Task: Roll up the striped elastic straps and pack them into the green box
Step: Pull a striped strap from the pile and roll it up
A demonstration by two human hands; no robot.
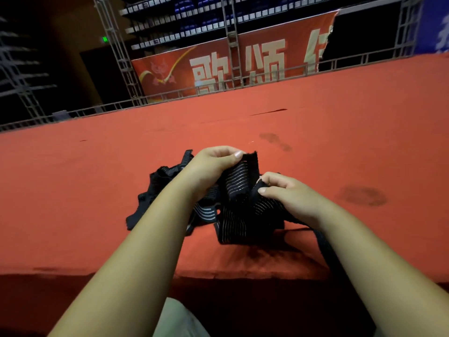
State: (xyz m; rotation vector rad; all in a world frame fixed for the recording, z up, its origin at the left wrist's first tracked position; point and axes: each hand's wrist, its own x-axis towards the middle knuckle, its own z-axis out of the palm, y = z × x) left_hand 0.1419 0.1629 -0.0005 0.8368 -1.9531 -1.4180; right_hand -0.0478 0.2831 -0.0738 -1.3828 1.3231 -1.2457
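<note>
Strap (239, 188) pinched by both hands
Left hand (213, 164) holds its end upright, right hand (289, 195) pinches a fold just below; banner (211, 69) reads 歌颂.

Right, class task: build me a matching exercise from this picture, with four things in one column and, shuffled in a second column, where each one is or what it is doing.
Column one
1. the person's left hand
2. the person's right hand
3. red banner with pale characters
4. dark round stain

Column two
A. lies on the red table cloth, right of both hands
B. pinches the top edge of the black striped elastic strap
C. hangs beyond the table's far edge
D. pinches a lower fold of that strap

Pairs: 1-B, 2-D, 3-C, 4-A
</note>
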